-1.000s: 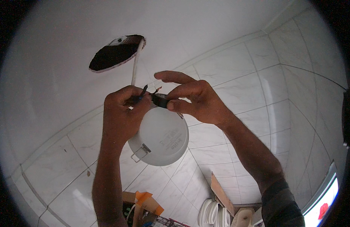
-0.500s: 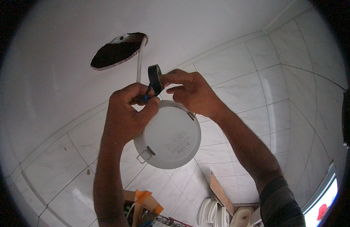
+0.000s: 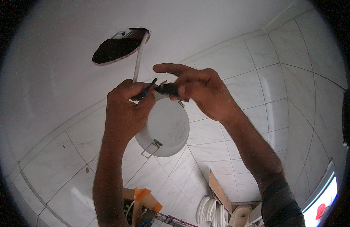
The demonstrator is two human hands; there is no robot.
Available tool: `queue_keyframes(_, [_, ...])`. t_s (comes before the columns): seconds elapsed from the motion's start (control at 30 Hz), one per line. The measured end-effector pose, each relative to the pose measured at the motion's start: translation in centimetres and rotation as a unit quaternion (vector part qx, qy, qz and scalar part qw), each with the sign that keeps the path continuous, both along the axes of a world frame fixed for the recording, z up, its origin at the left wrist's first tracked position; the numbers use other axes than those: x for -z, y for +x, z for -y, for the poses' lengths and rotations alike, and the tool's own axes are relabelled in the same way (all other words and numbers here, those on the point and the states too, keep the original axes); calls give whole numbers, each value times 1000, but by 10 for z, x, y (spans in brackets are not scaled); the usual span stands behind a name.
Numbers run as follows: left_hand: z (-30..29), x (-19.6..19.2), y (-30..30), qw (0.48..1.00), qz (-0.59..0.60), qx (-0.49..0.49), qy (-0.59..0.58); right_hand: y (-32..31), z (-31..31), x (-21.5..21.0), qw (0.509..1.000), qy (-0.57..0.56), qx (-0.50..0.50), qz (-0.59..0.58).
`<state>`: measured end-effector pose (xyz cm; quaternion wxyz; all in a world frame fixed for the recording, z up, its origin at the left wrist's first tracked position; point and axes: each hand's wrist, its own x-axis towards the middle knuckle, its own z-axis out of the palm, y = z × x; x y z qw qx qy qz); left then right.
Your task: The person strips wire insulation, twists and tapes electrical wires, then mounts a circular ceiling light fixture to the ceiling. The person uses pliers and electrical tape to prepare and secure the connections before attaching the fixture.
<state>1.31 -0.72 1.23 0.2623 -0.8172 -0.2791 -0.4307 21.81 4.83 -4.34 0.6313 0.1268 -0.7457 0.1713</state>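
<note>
My left hand (image 3: 124, 104) pinches the wires (image 3: 149, 88), which show a bit of blue and a dark, pointed end. A white cable (image 3: 139, 60) runs down to these fingers from a round hole (image 3: 116, 49) in the ceiling. Close beside, my right hand (image 3: 209, 92) grips a roll of black electrical tape (image 3: 168, 89), its index finger stretched out above. Below both hands hangs a round white downlight (image 3: 166, 126), tilted, with a spring clip (image 3: 156, 143) on its rim. Where the downlight's own wires join is hidden behind the left fingers.
Marbled tile walls (image 3: 239, 90) surround me under a white ceiling. Lower down are an open cardboard box (image 3: 147, 199) with orange flaps, coils of white hose (image 3: 211, 212), a leaning board (image 3: 220, 191) and a beige basin (image 3: 241, 215). A bright window (image 3: 322, 204) lies at the right.
The tape roll has turned from upright to lying sideways and dropped lower. My right index finger has stretched out. The downlight has tilted and swung slightly left and up.
</note>
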Motion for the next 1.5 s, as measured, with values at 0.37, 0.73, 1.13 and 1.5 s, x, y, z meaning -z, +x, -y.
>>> queue_keyframes(0.37, [-7,4,-2,999,11,39,17,-10,1,-5,923,-50,382,19])
queue_keyframes(0.73, [-13,7,-6,999,20,34,5,-11,9,0,988,-123,-71,-55])
queue_keyframes(1.13, [0,5,-3,996,-29,-35,79,-12,-1,0,935,-68,348,-12])
queue_keyframes(1.5, [-1,2,6,998,40,-34,-23,-9,3,12,926,81,364,-61])
